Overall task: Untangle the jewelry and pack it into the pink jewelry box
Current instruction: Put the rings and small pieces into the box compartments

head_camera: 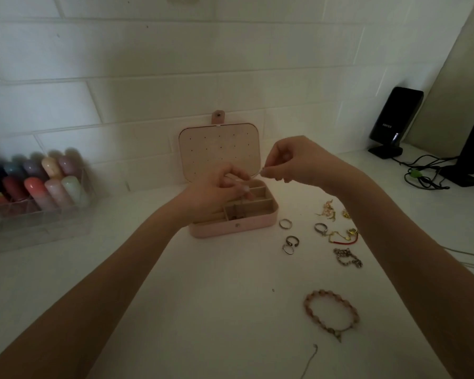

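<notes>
While most of the jewelry lies loose on the worktop, I judge the job to be somewhere in its early half — only one compartment of the pink jewelry box shows anything dark inside, near its front wall, and I cannot tell what that is. The box sits open against the tiled wall, its lid standing upright with rows of small holes, its dividers pale and mostly bare.

My left hand hovers over the box with its fingers curled, and a thin strand seems to hang from it down into the box — it looks like a pinch on a fine chain, though the chain is too faint to be sure of. My right hand, above the box's right edge, pinches something tiny between thumb and fingertip; I take it for the other end of the same chain.

Left to pack, all to the right of the box: three or four rings just beside it, a red-and-gold cord bracelet and a silver chain bracelet farther right, small gold pieces behind those, and a pink beaded bracelet well in front. A thin chain lies nearest me.
</notes>
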